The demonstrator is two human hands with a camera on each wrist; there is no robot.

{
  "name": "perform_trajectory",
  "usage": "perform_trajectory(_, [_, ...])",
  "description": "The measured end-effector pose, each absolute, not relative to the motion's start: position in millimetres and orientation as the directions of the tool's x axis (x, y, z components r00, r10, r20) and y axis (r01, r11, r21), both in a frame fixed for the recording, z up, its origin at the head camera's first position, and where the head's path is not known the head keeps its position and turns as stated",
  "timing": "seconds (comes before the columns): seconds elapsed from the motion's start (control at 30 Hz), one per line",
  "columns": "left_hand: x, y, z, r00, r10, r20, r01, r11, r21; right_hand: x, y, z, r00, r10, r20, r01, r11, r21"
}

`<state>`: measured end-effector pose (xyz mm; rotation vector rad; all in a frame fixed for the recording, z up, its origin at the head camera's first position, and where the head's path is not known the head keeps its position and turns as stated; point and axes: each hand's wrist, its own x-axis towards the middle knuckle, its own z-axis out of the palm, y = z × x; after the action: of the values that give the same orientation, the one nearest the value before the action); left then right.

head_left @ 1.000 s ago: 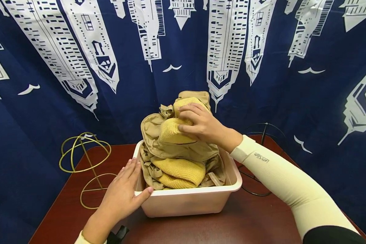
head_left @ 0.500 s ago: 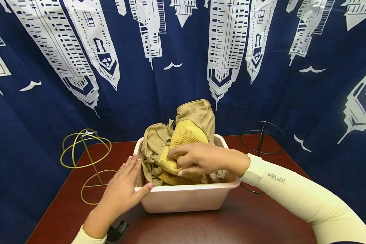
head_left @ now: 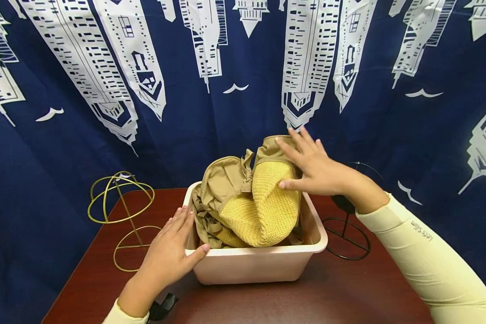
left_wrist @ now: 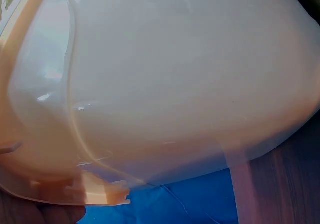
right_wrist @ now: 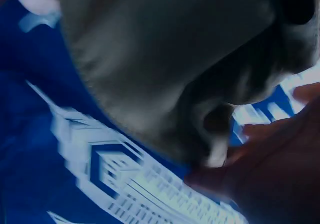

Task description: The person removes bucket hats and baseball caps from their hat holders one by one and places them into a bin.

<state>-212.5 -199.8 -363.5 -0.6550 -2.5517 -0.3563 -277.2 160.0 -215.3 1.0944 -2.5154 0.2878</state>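
Observation:
A pinkish-white plastic bin (head_left: 251, 267) stands on the table, heaped with folded sun hats of khaki cloth and yellow weave. The front hat (head_left: 278, 204) bulges up at the right, its khaki brim rising behind the yellow part. My right hand (head_left: 313, 166), fingers spread, overlaps that hat's upper right edge. The right wrist view has the same hand (right_wrist: 280, 169) beside dark khaki cloth (right_wrist: 140, 58). My left hand (head_left: 168, 249) rests with straight fingers on the bin's left rim, thumb over the front corner. Mostly the bin's wall (left_wrist: 165, 73) fills the left wrist view.
A gold wire hat stand (head_left: 123, 198) is left of the bin, and a black wire hat stand (head_left: 347, 258) is at the right, partly hidden by my arm. Behind the reddish-brown table (head_left: 259, 303) hangs a navy curtain (head_left: 227, 121) with white buildings.
My right hand has come down with the yellow-and-khaki hat into the bin, then lifted away up and right with fingers spreading. The hat stays in the bin. My left hand holds its place.

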Motion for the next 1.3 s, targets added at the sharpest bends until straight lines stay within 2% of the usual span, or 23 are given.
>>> perform_trajectory(0.03, [-212.1,-200.3,-363.8,-0.771,0.382,0.509,0.506,0.854,0.126,-282.0,162.2,-221.0,-0.669,-0.657,0.347,-0.710,0.703,-0.038])
perform_trajectory(0.1, [-211.7,-201.2,-364.0,-0.771,0.381,0.511,0.505,0.854,0.124,-289.7,158.8,-231.2,-0.666,-0.702,0.252,-0.730,0.683,-0.029])
perform_trajectory(0.17, [-212.1,-201.5,-364.0,-0.770,0.380,0.512,0.504,0.855,0.124,-295.3,150.6,-238.1,-0.606,-0.762,0.228,-0.781,0.625,0.010])
perform_trajectory(0.33, [-214.2,-199.9,-363.7,-0.768,0.386,0.511,0.510,0.851,0.123,-313.7,124.6,-245.9,-0.405,-0.893,0.198,-0.896,0.430,0.107])
perform_trajectory(0.43, [-216.1,-199.6,-363.2,-0.769,0.387,0.509,0.509,0.852,0.121,-328.5,107.5,-251.2,-0.316,-0.936,0.156,-0.936,0.334,0.107])
perform_trajectory(0.5, [-218.0,-199.9,-363.1,-0.769,0.387,0.508,0.508,0.853,0.119,-338.6,96.4,-257.2,-0.282,-0.951,0.124,-0.947,0.296,0.122])
perform_trajectory(0.77, [-220.1,-201.3,-363.2,-0.767,0.399,0.504,0.511,0.853,0.103,-355.6,60.4,-296.4,-0.287,-0.952,-0.105,-0.929,0.250,0.272])
perform_trajectory(0.97, [-220.7,-201.0,-362.0,-0.775,0.395,0.494,0.495,0.865,0.085,-363.2,42.7,-318.9,-0.276,-0.940,-0.198,-0.913,0.192,0.361])
perform_trajectory(1.03, [-221.4,-200.5,-362.4,-0.777,0.390,0.495,0.490,0.867,0.086,-365.4,38.0,-327.8,-0.288,-0.932,-0.221,-0.913,0.198,0.356])
perform_trajectory(1.2, [-222.9,-200.4,-363.2,-0.761,0.399,0.511,0.507,0.857,0.086,-367.7,29.1,-362.0,-0.299,-0.906,-0.301,-0.943,0.231,0.241])
perform_trajectory(1.3, [-224.3,-202.6,-362.5,-0.753,0.405,0.519,0.511,0.856,0.074,-368.8,21.9,-381.6,-0.323,-0.891,-0.319,-0.940,0.263,0.217])
